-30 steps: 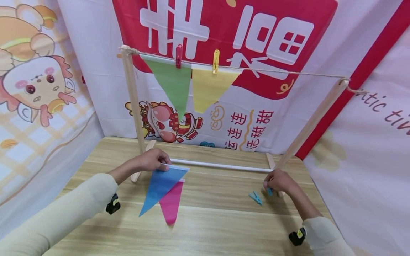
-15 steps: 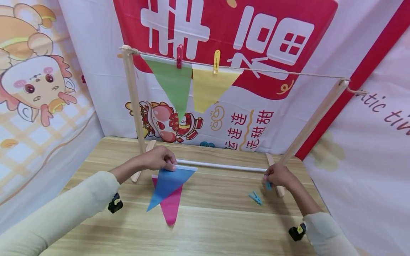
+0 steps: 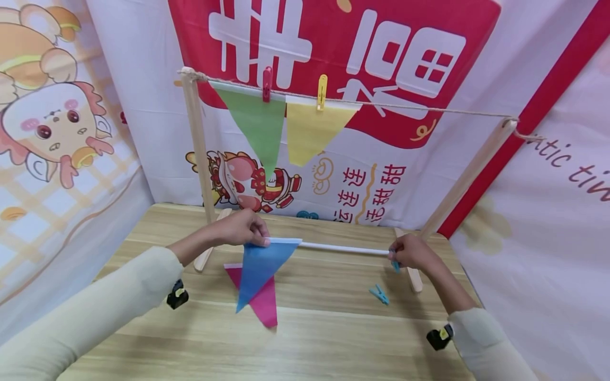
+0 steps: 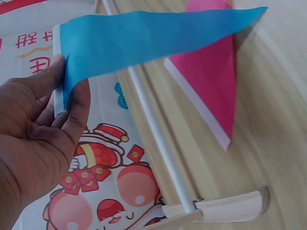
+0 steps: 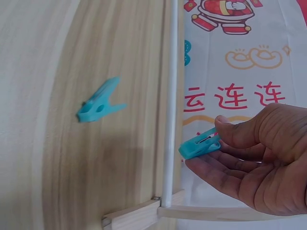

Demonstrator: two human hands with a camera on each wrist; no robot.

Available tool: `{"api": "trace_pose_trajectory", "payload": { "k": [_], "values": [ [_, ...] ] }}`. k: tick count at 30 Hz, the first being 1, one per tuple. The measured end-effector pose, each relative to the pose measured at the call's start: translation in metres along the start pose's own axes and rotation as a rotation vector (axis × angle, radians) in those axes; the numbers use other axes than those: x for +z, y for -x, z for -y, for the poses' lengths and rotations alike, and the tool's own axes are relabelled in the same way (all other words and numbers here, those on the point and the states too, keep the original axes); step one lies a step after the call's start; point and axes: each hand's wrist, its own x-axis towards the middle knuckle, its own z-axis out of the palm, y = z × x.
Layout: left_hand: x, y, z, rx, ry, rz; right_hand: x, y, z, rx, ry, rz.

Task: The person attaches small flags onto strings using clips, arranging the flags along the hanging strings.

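My left hand (image 3: 244, 227) pinches a blue triangular pennant (image 3: 267, 267) by its white top strip, thumb on one face and fingers behind. The pennant (image 4: 144, 36) hangs point down above the table, overlapping a pink pennant (image 3: 264, 307) that lies on the wood. In my right hand (image 3: 413, 252) a light blue clothespin (image 5: 199, 145) is pinched between thumb and fingers. A second blue clothespin (image 3: 379, 294) lies on the table below that hand. On the twine (image 3: 405, 105) hang a green pennant (image 3: 254, 121) under a red clothespin (image 3: 267, 84) and a yellow pennant (image 3: 318, 129) under a yellow clothespin (image 3: 322, 91).
Two wooden posts (image 3: 197, 148) hold the twine, the other post (image 3: 469, 177) being on the right. A white rod (image 3: 343, 247) joins their feet low over the wooden table (image 3: 333, 338). A printed cloth (image 3: 367, 143) hangs close behind.
My left hand has risen and shifted right, carrying the blue pennant. The pink pennant has turned a little, its tip swinging right. My right hand has moved slightly up and left with its clothespin.
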Motion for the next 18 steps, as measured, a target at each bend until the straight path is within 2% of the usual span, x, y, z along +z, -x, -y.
{"api": "trace_pose_trajectory", "payload": {
  "k": [5,10,14,18],
  "values": [
    [-0.006,0.001,-0.01,-0.005,0.075,0.065,-0.004,-0.001,0.007,-0.025,-0.011,-0.001],
    [-0.011,0.0,-0.013,-0.015,0.121,0.12,-0.006,-0.003,0.011,-0.022,-0.008,0.003],
    [-0.013,-0.001,-0.016,-0.019,0.151,0.102,-0.007,-0.004,0.013,-0.014,0.003,0.004],
    [-0.015,-0.002,-0.021,0.014,0.162,0.037,-0.01,-0.006,0.016,-0.019,0.018,-0.004]
  ]
}}
